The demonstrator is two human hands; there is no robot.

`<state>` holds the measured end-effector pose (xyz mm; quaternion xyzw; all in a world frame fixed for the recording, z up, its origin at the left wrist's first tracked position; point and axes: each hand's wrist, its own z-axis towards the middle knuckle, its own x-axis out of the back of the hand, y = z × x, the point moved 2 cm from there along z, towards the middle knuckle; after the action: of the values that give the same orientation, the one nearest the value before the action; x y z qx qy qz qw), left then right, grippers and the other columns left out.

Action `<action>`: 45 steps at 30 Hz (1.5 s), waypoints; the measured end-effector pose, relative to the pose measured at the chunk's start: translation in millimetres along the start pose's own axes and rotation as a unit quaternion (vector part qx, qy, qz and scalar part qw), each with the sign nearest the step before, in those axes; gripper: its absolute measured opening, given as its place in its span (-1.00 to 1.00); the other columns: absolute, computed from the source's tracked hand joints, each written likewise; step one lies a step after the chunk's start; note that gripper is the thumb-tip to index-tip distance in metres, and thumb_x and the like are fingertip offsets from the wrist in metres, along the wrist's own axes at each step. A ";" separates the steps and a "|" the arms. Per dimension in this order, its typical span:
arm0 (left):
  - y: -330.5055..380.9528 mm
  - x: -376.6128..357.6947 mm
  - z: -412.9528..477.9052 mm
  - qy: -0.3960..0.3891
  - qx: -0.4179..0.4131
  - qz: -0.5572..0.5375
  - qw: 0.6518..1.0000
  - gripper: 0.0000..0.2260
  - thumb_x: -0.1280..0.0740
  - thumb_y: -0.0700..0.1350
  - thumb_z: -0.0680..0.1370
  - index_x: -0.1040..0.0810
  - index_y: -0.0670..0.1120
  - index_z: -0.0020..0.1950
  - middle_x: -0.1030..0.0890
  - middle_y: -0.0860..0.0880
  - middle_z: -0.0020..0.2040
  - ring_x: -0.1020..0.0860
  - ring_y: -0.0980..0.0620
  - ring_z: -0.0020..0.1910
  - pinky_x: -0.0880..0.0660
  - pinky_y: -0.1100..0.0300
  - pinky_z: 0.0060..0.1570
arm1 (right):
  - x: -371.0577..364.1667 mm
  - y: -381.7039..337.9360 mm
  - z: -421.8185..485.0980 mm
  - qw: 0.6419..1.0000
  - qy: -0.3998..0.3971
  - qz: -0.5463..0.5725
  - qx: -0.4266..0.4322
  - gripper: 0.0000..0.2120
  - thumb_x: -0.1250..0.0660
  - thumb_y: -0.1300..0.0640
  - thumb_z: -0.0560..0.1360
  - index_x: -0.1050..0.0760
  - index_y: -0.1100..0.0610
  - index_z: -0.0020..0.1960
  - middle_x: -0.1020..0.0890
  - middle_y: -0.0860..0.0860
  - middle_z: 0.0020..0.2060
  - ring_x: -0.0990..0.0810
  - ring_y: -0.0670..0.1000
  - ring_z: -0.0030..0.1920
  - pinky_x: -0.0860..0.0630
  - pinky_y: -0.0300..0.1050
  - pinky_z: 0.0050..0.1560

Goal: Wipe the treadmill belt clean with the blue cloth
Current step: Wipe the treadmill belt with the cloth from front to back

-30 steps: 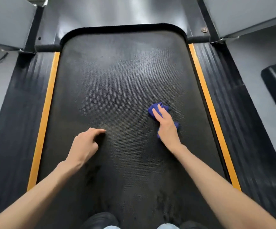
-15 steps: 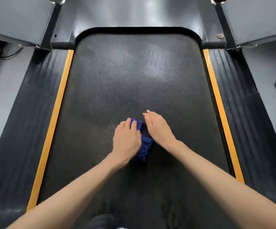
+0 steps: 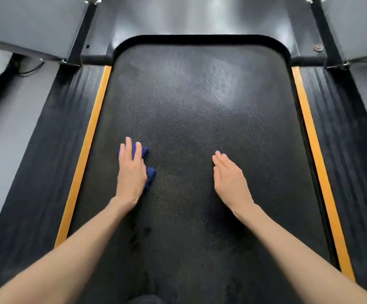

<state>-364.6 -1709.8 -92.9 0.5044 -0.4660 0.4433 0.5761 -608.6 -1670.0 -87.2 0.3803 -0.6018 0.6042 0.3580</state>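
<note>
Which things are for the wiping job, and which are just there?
For the job: blue cloth; left hand pressing flat on it; treadmill belt.
Just there: right hand, holding nothing; orange stripes; side rails; grey panels; cable.

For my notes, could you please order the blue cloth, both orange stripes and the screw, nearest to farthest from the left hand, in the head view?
1. blue cloth: under the left hand.
2. left orange stripe: just left.
3. right orange stripe: opposite side.
4. screw: far right corner.
</note>
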 end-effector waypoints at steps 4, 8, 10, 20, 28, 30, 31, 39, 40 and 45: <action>36.0 -7.6 -8.2 0.034 0.039 -0.113 0.992 -0.60 -0.14 -0.31 0.57 -0.27 -0.29 0.43 -0.19 -0.22 0.48 -0.11 -0.19 0.49 0.02 0.11 0.47 | 0.0 -6.9 -0.5 0.999 0.024 0.027 -0.030 -0.61 -0.07 0.18 0.53 -0.48 0.32 0.24 -0.50 0.19 0.27 -0.44 0.17 0.32 -0.29 -0.04 0.33; 109.1 -21.9 -53.4 -0.038 -0.199 -0.113 0.973 -0.50 -0.27 -0.22 0.46 -0.32 -0.34 0.38 -0.33 -0.26 0.41 -0.27 -0.26 0.41 -0.09 0.06 0.46 | -3.1 -8.2 1.4 0.999 0.004 0.008 -0.034 -0.58 -0.02 0.18 0.51 -0.52 0.37 0.15 -0.57 0.26 0.16 -0.54 0.24 0.19 -0.51 0.12 0.17; 109.9 -20.2 -62.9 -0.046 -0.291 -0.065 0.953 -0.47 -0.30 -0.14 0.41 -0.39 -0.32 0.35 -0.39 -0.22 0.38 -0.34 -0.24 0.37 -0.26 -0.03 0.38 | -3.2 -6.5 -0.8 0.999 -0.014 -0.034 -0.018 -0.58 -0.02 0.18 0.51 -0.50 0.37 0.18 -0.55 0.26 0.18 -0.54 0.23 0.19 -0.54 0.11 0.12; 12.3 -4.5 -34.9 0.014 0.034 -0.155 0.987 -0.35 -0.38 -0.43 0.31 -0.32 -0.29 0.40 -0.25 -0.20 0.46 -0.19 -0.18 0.46 0.12 0.35 0.43 | -9.8 -13.2 -6.6 0.996 -0.021 -0.075 -0.036 -0.54 0.04 0.16 0.52 -0.43 0.33 0.28 -0.46 0.21 0.30 -0.44 0.20 0.31 -0.37 0.10 0.29; 12.0 -7.7 -37.1 -0.030 -0.193 -0.158 0.968 -0.53 -0.34 -0.29 0.43 -0.40 -0.30 0.33 -0.35 -0.25 0.39 -0.24 -0.07 0.41 0.00 0.23 0.46 | -1.4 -48.6 10.4 0.974 -0.095 -0.188 -0.078 -0.44 -0.26 0.19 0.45 -0.23 0.33 0.39 -0.29 0.27 0.39 -0.29 0.21 0.39 -0.16 0.22 0.39; -39.5 0.9 -9.1 0.005 -0.065 -0.142 0.988 -0.44 -0.44 -0.37 0.33 -0.42 -0.31 0.32 -0.34 -0.29 0.39 -0.25 -0.15 0.42 0.09 0.37 0.43 | -5.8 -60.0 17.1 0.980 -0.106 -0.162 -0.036 -0.35 -0.24 0.21 0.48 -0.02 0.26 0.48 -0.05 0.20 0.49 -0.05 0.16 0.48 0.03 0.14 0.45; -58.1 3.7 -0.8 0.007 -0.023 -0.144 0.989 -0.43 -0.44 -0.39 0.34 -0.41 -0.31 0.33 -0.32 -0.28 0.40 -0.25 -0.21 0.42 0.09 0.39 0.42 | -7.3 -65.8 21.0 0.983 -0.104 -0.150 0.000 -0.35 -0.21 0.25 0.48 0.01 0.25 0.48 0.00 0.18 0.50 -0.01 0.13 0.49 0.04 0.08 0.47; -13.8 -4.9 -33.8 -0.029 -0.161 -0.145 0.976 -0.44 -0.30 -0.34 0.35 -0.37 -0.29 0.37 -0.34 -0.18 0.41 -0.20 -0.06 0.43 0.04 0.29 0.46 | -17.6 -82.7 48.0 0.980 -0.082 -0.166 0.072 -0.65 -0.10 0.30 0.50 -0.36 0.22 0.28 -0.41 0.13 0.29 -0.40 0.10 0.30 -0.15 0.04 0.42; -20.5 -4.4 -29.9 -0.030 -0.192 -0.134 0.972 -0.48 -0.28 -0.30 0.38 -0.39 -0.30 0.36 -0.37 -0.19 0.39 -0.25 -0.11 0.42 0.01 0.26 0.47 | -19.9 -86.9 50.2 0.981 -0.056 -0.172 0.074 -0.73 -0.14 0.29 0.47 -0.47 0.23 0.13 -0.53 0.15 0.11 -0.53 0.13 0.14 -0.28 0.06 0.34; -41.0 -11.3 4.6 0.027 -0.070 -0.168 0.983 -0.59 -0.22 -0.42 0.44 -0.47 -0.28 0.29 -0.44 -0.23 0.34 -0.36 -0.24 0.35 0.01 0.33 0.45 | -21.1 -102.2 60.8 0.952 -0.075 -0.285 0.085 -0.83 -0.52 0.23 0.09 -0.58 0.18 -0.36 -0.57 0.06 -0.42 -0.58 0.04 -0.47 -0.56 0.03 0.04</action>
<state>-326.8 -1718.8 -110.6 0.5218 -0.3886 0.3205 0.6885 -506.3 -1728.2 -60.3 0.6093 -0.4393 0.4958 0.4359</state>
